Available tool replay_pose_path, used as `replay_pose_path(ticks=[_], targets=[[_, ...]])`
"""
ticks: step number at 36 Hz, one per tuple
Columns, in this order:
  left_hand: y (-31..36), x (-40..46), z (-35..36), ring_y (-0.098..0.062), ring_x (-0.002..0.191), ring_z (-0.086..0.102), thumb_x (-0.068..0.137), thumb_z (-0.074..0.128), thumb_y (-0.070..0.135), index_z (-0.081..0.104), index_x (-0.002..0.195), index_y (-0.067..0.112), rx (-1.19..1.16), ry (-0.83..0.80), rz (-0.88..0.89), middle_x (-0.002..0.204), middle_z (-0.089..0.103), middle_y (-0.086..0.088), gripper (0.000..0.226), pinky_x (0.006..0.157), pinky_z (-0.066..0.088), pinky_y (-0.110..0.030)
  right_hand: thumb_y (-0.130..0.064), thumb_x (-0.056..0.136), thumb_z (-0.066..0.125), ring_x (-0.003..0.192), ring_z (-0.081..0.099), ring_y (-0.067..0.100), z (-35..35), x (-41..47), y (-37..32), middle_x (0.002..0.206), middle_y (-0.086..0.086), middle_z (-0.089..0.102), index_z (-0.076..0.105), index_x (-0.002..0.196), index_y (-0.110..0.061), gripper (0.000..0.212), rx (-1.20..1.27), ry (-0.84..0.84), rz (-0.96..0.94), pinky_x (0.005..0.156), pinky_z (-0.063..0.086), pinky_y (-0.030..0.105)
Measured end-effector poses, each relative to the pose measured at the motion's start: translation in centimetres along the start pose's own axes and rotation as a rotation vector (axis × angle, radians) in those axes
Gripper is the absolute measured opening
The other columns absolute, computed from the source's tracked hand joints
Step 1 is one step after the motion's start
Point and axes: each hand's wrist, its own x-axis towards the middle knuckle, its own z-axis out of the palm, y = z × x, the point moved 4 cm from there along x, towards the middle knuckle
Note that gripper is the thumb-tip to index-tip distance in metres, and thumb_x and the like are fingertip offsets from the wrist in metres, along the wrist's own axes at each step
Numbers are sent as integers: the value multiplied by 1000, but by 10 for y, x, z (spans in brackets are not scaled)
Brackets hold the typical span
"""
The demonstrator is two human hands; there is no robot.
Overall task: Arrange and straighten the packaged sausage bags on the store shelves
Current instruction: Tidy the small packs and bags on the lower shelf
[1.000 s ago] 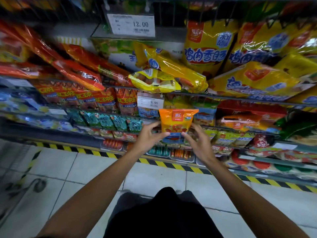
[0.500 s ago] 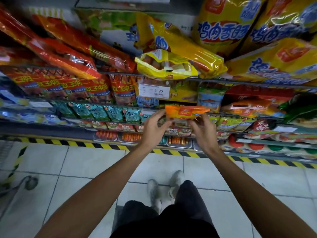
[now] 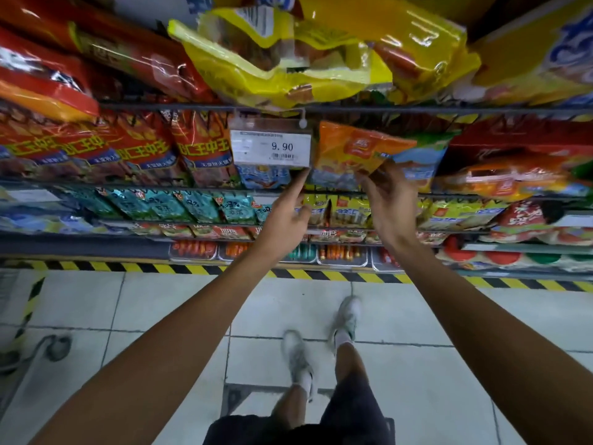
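Note:
An orange sausage bag (image 3: 349, 152) sits tilted at the front of the middle shelf, just right of a white price tag (image 3: 271, 147) reading 9.90. My right hand (image 3: 390, 200) grips the bag's lower right corner between thumb and fingers. My left hand (image 3: 284, 216) is off the bag, its forefinger stretched up to the tag's lower right corner. Red sausage bags (image 3: 144, 149) stand in a row left of the tag. Yellow bags (image 3: 288, 59) overhang from the shelf above.
Teal packets (image 3: 179, 205) and small yellow packs (image 3: 349, 211) fill the lower shelves, with trays of sausages (image 3: 341, 253) at the bottom. A black-and-yellow striped strip (image 3: 321, 274) edges the tiled floor, where my feet stand. More orange and red packs (image 3: 513, 178) lie to the right.
The orange bag went up and into the middle shelf beside the price tag. My left hand let go of it and points at the tag. I stepped closer to the shelves.

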Motion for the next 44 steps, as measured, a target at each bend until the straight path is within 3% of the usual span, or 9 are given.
replay_pose_path(ticks=[6,9,15,17,22,26,32,37,44], targets=[[-11,4,-9,-13,119,56,107,51,7,26,164,27,137,-28,-36,162,39,-4,65,99,42,-27,-25,103,62,106,71,24,21,16,13,113,9,73,60,125,-4,31,-150,-128,-45,90,56,38],[-2,-5,-23,4,140,41,103,54,0,41,158,19,239,100,159,163,41,-3,60,117,31,-15,-28,105,59,111,69,30,19,25,14,120,13,72,57,134,-3,39,-189,-166,-20,92,54,46],[-7,-19,-40,-21,153,25,95,56,-4,46,154,10,573,314,375,161,35,-9,62,112,22,-2,-37,107,52,94,69,31,22,29,26,108,14,72,60,120,1,41,-230,-237,9,63,41,24],[-13,-21,-40,-24,157,19,97,55,-1,36,159,9,675,266,400,167,28,-9,66,121,21,-14,-37,107,50,84,66,29,25,28,26,102,14,71,61,116,1,40,-238,-234,6,56,35,21],[-22,-18,-41,-23,161,7,98,51,2,22,164,8,789,194,462,174,13,-4,73,131,10,-35,-40,108,47,74,62,22,26,27,17,91,8,68,63,111,-4,40,-236,-170,-67,63,36,32],[-24,-18,-42,-22,161,7,98,52,-1,20,164,8,769,191,487,174,11,-1,74,131,8,-32,-42,109,44,76,67,28,34,27,13,95,13,71,63,111,-5,42,-307,-121,-109,63,47,36],[-23,-18,-41,-23,161,7,98,51,-3,25,163,9,710,205,493,173,15,-1,72,130,8,-32,-45,109,42,64,62,26,39,31,20,84,11,66,63,108,-6,44,-337,-97,-95,56,37,31],[-28,-18,-49,-26,161,6,98,54,-2,25,163,6,754,231,485,172,19,-8,71,131,11,-38,-43,110,41,57,46,2,39,29,16,77,-1,55,63,113,-9,40,-259,-34,-86,49,29,13],[-32,-16,-47,-22,161,-4,96,55,4,10,166,14,819,166,460,174,-4,5,84,125,28,-34,-37,110,42,57,53,30,53,27,22,72,9,57,59,115,-3,39,-337,-198,-90,56,32,38]])
